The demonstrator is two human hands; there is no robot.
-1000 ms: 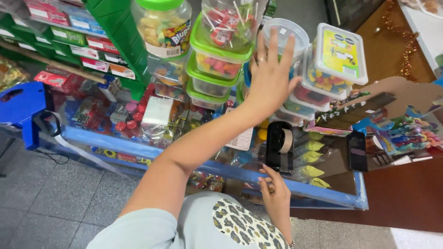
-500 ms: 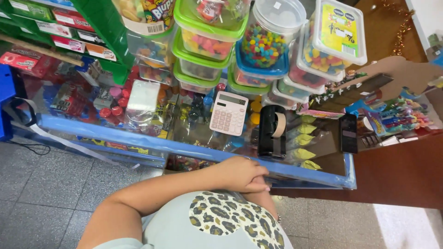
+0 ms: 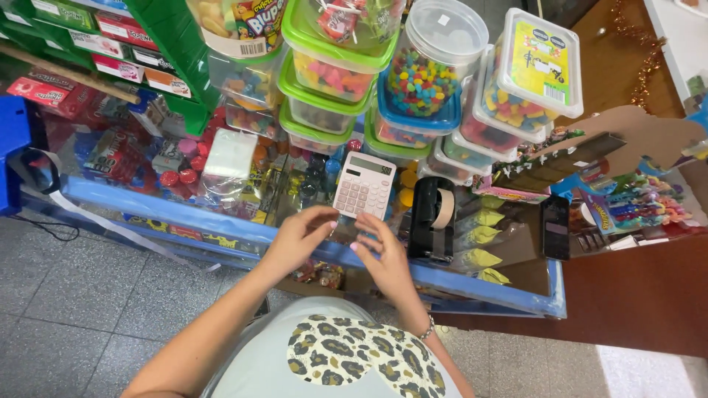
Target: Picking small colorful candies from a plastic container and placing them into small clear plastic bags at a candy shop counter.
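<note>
Two hands meet at the near edge of the glass surface (image 3: 243, 214): left hand (image 3: 299, 237) w/ fingers loosely curled, holding nothing, tips just short of the pink calculator (image 3: 363, 194); right hand (image 3: 387, 254) also empty, fingers bent, index near the calculator's bottom edge. Calculator lies flat on the glass in front of stacked candy tubs (image 3: 332, 81), w/ a black tape dispenser (image 3: 433, 220) just beside it on the right & a dark phone (image 3: 554, 227) farther right.
</note>
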